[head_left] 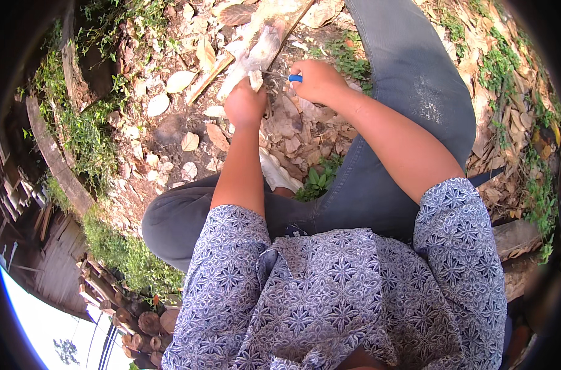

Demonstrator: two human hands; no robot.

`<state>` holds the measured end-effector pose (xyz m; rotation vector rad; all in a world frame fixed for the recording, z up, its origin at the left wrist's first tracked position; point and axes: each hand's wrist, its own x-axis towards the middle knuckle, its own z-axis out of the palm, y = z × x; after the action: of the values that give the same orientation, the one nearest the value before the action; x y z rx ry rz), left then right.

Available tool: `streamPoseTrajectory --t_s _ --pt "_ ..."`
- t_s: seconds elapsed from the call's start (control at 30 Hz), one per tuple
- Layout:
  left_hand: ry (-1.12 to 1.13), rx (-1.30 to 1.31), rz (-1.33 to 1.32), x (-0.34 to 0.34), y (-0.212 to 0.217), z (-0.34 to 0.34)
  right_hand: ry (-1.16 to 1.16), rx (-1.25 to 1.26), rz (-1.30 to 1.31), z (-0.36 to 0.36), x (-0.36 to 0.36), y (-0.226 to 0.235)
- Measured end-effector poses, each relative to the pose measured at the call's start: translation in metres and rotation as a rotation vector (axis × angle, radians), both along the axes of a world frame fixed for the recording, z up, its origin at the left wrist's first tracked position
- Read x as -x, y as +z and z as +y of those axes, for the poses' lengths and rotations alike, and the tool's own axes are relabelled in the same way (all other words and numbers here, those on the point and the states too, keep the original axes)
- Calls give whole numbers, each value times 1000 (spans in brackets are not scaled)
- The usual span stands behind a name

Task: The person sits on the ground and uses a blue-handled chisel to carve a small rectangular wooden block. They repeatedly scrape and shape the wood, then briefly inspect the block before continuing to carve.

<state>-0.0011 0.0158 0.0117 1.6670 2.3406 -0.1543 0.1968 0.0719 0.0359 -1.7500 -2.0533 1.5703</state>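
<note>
Gripping a blue-handled tool (296, 78) in the head view, the right hand (318, 80) pointed its thin shaft toward a small pale piece (256, 79) clamped in the left hand (245, 105) above leaf-strewn ground (200, 154). Work appeared underway, the piece not yet released; how much was done or left was unclear.

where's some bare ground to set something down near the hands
Likeliest is the small brown soil patch left of the left forearm, bordered by dry leaves. It's crowded farther ahead: left hand with a pale piece, right hand with a blue-handled tool, and a wooden strip.
</note>
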Motion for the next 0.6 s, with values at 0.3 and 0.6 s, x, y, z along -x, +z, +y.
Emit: streamPoseTrajectory --t_s 0.3,0.6 --pt "23 34 -22 0 1 -2 252 190 34 59 -11 15" --pt "42 97 -24 3 -2 -3 254 244 -38 66 -17 32"
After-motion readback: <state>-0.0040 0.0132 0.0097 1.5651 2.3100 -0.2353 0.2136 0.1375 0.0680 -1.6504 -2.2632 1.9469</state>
